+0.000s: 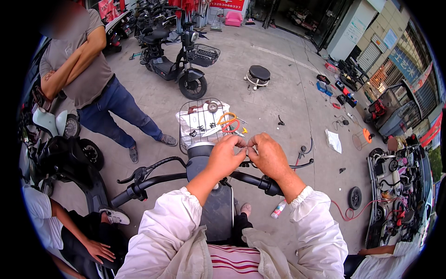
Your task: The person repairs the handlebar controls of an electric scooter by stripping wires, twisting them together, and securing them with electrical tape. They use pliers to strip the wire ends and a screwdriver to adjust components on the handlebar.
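Note:
My left hand (226,154) and my right hand (269,157) meet over the front of a scooter, thumbs and fingertips pinched together. Whatever lies between the fingertips is too small to make out. Beneath my forearms runs the black handlebar (160,180), with a brake lever (134,175) on its left side. Just beyond my hands is the wire basket (182,139), with a white bag (189,124) in it. On the bag lie scissors (226,119) with orange handles, a roll of tape (212,107) and some small tools.
A person with folded arms (76,69) stands at the left; another sits at lower left. Ahead are a parked black scooter (169,65) and a round stool (259,74). Tools, a white bag (333,141), a small wheel (355,198) and a red hose (348,217) lie at right.

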{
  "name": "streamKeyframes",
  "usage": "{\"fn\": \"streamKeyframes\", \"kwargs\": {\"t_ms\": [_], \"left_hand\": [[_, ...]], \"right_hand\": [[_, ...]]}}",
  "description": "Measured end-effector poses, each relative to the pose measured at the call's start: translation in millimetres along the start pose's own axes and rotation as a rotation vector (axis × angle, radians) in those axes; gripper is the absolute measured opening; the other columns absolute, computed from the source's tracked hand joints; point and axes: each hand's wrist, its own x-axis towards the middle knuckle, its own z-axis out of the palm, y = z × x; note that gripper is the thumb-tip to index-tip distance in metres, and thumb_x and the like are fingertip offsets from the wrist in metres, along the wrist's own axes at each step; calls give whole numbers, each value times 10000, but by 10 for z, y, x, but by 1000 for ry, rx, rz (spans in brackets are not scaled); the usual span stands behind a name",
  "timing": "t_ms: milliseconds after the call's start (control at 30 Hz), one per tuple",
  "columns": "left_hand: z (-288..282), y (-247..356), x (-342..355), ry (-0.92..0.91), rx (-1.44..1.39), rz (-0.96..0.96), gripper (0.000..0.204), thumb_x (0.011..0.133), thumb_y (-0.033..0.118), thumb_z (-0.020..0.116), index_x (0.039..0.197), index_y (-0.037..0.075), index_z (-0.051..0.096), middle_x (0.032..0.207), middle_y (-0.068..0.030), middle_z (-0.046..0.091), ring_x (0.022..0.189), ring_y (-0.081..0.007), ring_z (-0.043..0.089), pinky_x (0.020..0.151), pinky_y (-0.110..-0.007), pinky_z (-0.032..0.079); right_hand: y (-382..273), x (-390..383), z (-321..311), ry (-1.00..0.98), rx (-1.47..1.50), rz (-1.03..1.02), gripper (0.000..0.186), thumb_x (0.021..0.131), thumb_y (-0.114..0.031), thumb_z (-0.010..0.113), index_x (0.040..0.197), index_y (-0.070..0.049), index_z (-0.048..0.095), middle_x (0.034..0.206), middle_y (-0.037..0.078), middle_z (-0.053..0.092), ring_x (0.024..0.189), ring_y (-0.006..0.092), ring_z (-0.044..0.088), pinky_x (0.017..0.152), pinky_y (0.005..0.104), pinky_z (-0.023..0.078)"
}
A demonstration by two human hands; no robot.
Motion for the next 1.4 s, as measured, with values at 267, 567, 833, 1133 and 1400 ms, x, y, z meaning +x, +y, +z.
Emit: {"fn": "streamKeyframes", "kwargs": {"t_ms": [267,567,833,1133,1400], "left_hand": [[-105,-18,70,-88,54,103,167,759,128,716,872,16,664,899,-132,685,921,-337,638,851,-428,483],[-97,41,97,-109,147,143,187,730,74,723,871,-5,630,879,-146,666,867,-338,645,786,-404,502],[-52,-6,77,-29,191,223,179,734,65,728,884,23,638,911,-128,667,928,-331,631,856,-430,488],[6,88,77,1,319,281,240,732,76,747,947,71,641,1060,-64,647,1116,-292,593,1128,-563,315],[66,100,87,53,371,289,138,724,82,754,814,75,649,997,-47,629,1078,-285,590,1139,-568,293]], "right_hand": [[2,-11,22,33,-57,-29,147,803,-129,697,843,-14,614,872,181,627,814,385,634,709,472,520],[57,-19,28,13,-92,-62,133,798,-106,679,879,-22,615,907,186,628,833,384,637,725,480,527],[24,-24,4,0,-64,4,125,817,-121,674,870,-17,629,899,187,636,804,388,651,728,477,532],[85,-22,-12,1,-13,84,128,802,-104,671,898,-25,702,955,176,682,858,365,674,763,450,546],[36,10,-95,-27,17,153,147,789,-117,686,900,-22,705,961,179,686,898,369,664,767,455,532]]}}
